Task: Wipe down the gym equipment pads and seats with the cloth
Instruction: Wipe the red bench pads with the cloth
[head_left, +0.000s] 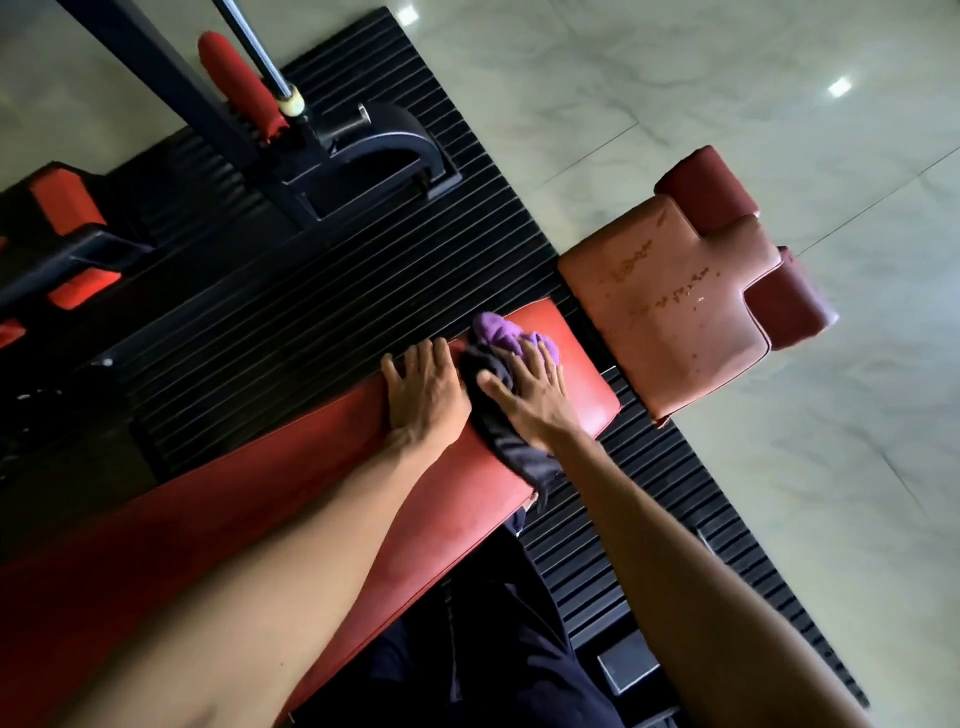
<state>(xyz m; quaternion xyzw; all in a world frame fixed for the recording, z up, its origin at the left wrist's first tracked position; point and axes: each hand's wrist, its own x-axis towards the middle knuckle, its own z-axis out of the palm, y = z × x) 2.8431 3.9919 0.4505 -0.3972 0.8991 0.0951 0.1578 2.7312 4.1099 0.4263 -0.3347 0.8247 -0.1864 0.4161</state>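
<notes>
Your forearms fill the near view. Right hand (535, 397) presses flat, fingers spread, on the purple-and-black cloth (498, 358) at the red bench pad's (584, 389) far end. Left hand (426, 387) rests open alongside, left. The pad's long axis runs back toward you.

Two hands (426, 389) (537, 402), one cloth (497, 339), two bench pads (249, 525) (670, 317)
</notes>
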